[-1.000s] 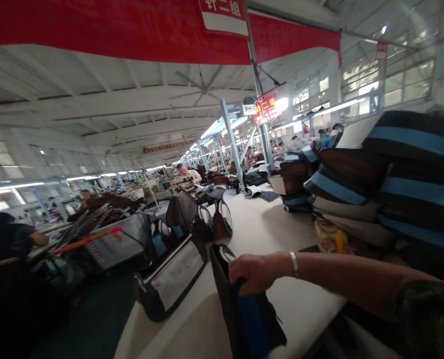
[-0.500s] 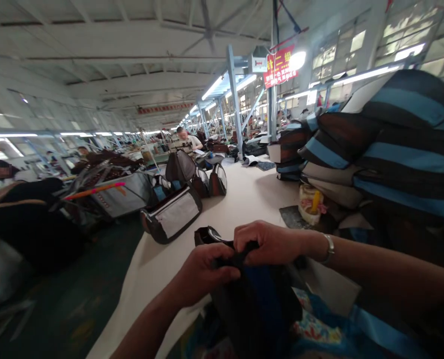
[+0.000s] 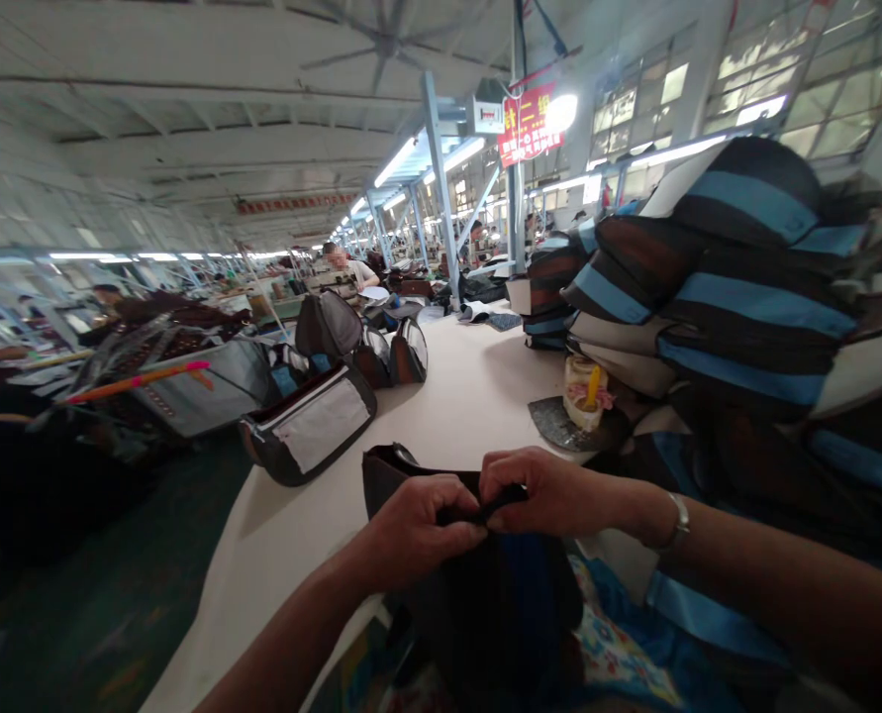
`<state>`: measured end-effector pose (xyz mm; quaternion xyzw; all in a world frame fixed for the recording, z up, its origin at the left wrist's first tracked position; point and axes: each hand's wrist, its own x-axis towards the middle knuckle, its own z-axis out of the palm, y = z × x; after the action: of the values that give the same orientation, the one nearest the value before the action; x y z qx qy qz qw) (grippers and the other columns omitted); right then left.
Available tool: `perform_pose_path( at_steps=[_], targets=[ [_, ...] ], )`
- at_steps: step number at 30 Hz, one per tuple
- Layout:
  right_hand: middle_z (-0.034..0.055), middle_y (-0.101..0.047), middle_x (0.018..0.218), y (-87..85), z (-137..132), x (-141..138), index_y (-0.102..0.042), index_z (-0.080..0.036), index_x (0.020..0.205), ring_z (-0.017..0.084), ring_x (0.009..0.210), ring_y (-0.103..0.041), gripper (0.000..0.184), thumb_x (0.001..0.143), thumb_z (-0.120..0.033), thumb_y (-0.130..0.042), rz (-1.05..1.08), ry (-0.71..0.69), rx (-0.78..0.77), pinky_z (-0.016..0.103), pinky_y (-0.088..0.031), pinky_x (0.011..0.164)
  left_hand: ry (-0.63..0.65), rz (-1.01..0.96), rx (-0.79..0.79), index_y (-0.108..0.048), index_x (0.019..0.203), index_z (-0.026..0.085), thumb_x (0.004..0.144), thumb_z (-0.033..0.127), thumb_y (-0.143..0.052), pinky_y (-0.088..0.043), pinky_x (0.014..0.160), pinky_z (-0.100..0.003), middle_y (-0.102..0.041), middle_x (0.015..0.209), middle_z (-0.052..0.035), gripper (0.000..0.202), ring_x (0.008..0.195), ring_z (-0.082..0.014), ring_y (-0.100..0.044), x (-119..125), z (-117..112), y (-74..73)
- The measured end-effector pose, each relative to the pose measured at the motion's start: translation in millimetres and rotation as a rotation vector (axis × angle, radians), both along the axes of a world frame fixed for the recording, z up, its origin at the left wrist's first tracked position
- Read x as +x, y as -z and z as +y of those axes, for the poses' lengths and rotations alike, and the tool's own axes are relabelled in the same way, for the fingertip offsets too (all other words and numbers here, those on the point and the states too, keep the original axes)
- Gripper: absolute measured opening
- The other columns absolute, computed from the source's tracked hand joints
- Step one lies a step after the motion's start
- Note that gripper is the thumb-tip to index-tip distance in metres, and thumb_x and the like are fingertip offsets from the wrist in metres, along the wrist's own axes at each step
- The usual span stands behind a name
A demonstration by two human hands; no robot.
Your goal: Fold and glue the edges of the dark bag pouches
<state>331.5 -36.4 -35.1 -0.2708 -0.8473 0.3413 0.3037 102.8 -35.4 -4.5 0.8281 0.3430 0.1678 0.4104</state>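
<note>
From the head camera, the left hand (image 3: 422, 525) and right hand (image 3: 555, 490) meet knuckle to knuckle, their fingers pressed together and pinching a narrow black strip (image 3: 489, 510) (where it joins the bag is hidden by the fingers). Below the grip, a dark bag with a blue stripe (image 3: 507, 624) has its long axis running toward the person, beyond the near edge of a white worktable (image 3: 470, 396). Its curved dark top edge (image 3: 385, 470) rises just left of the grip, nearer the left hand. Farther along stand a bag with a white panel (image 3: 311, 426) and, to the right, a stack of blue-striped bags (image 3: 737, 287).
</note>
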Motion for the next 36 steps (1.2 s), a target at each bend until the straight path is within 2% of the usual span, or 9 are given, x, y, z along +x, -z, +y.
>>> perform_pose_path(
  at_steps=[5,10,17,21,24,28,32,34,36],
  targets=[
    [0.0014,-0.059,0.086,17.6,6,10,-0.064,-0.014,0.084,0.012,0.077,-0.055,0.002,0.083,-0.014,-0.065,0.135,0.054,-0.004,0.024,-0.042,0.070,0.032,0.014,-0.037,-0.069,0.085,0.014,0.081,0.019,-0.066,-0.039,0.072,-0.024,-0.062,0.082,0.0017,0.007,0.078,-0.0127,-0.054,15,18,5.3],
    [0.0027,-0.059,0.088,32.4,19,18,-0.063,-0.014,0.083,0.013,0.080,-0.056,0.004,0.086,-0.015,-0.061,0.319,0.043,-0.134,0.026,-0.045,0.074,-0.023,0.033,-0.078,-0.067,0.082,0.013,0.081,0.033,-0.070,-0.035,0.061,-0.023,-0.055,0.073,0.0030,0.020,0.069,-0.0116,-0.048,35,35,15.3],
    [0.0018,-0.057,0.084,46.3,31,26,-0.059,-0.015,0.079,0.012,0.075,-0.053,0.006,0.083,-0.011,-0.061,0.385,0.153,-0.118,0.024,-0.043,0.068,0.030,0.107,0.042,-0.067,0.077,0.015,0.085,0.015,-0.056,-0.036,0.067,-0.024,-0.057,0.072,0.0015,0.014,0.071,-0.0120,-0.053,51,54,20.6],
    [0.0027,-0.060,0.087,50.5,34,26,-0.063,-0.016,0.083,0.013,0.079,-0.057,0.011,0.080,-0.006,-0.063,0.375,0.250,-0.050,0.026,-0.046,0.072,0.037,0.164,0.245,-0.066,0.079,0.015,0.089,0.014,-0.050,-0.035,0.067,-0.026,-0.056,0.078,-0.0018,0.018,0.074,-0.0136,-0.052,50,53,26.8],
    [0.0031,-0.061,0.089,50.9,35,25,-0.064,-0.017,0.084,0.014,0.081,-0.058,0.011,0.082,-0.006,-0.064,0.387,0.221,-0.012,0.026,-0.047,0.073,0.030,0.172,0.306,-0.067,0.085,0.015,0.092,0.016,-0.049,-0.034,0.067,-0.027,-0.055,0.082,-0.0032,0.020,0.076,-0.0142,-0.052,46,52,29.8],
    [0.0043,-0.057,0.091,46.6,33,27,-0.067,-0.016,0.088,0.012,0.080,-0.058,0.010,0.086,-0.007,-0.063,0.339,0.136,0.057,0.023,-0.046,0.071,0.047,0.082,0.049,-0.068,0.086,0.016,0.093,0.024,-0.054,-0.037,0.070,-0.025,-0.059,0.082,-0.0014,0.018,0.078,-0.0136,-0.054,37,55,25.4],
    [0.0050,-0.054,0.091,40.8,28,30,-0.067,-0.017,0.093,0.012,0.079,-0.055,0.013,0.090,-0.009,-0.059,0.222,0.083,0.211,0.023,-0.046,0.069,0.042,0.083,-0.277,-0.060,0.076,0.014,0.099,0.050,-0.042,-0.029,0.055,-0.024,-0.046,0.069,0.0021,0.047,0.063,-0.0106,-0.039,33,60,21.1],
    [0.0059,-0.053,0.091,39.8,24,29,-0.065,-0.018,0.096,0.014,0.080,-0.054,0.014,0.089,-0.009,-0.057,0.170,0.091,0.332,0.025,-0.046,0.069,0.060,0.130,-0.295,-0.055,0.071,0.015,0.097,0.052,-0.046,-0.023,0.052,-0.025,-0.037,0.064,0.0041,0.047,0.060,-0.0097,-0.031,34,59,20.6],
    [0.0065,-0.054,0.090,40.7,20,28,-0.062,-0.018,0.096,0.016,0.082,-0.054,0.015,0.088,-0.007,-0.055,0.144,0.122,0.437,0.027,-0.045,0.070,0.100,0.171,-0.238,-0.056,0.072,0.014,0.095,0.046,-0.052,-0.024,0.053,-0.025,-0.038,0.064,0.0046,0.039,0.061,-0.0096,-0.032,37,57,20.1]
  ],
)
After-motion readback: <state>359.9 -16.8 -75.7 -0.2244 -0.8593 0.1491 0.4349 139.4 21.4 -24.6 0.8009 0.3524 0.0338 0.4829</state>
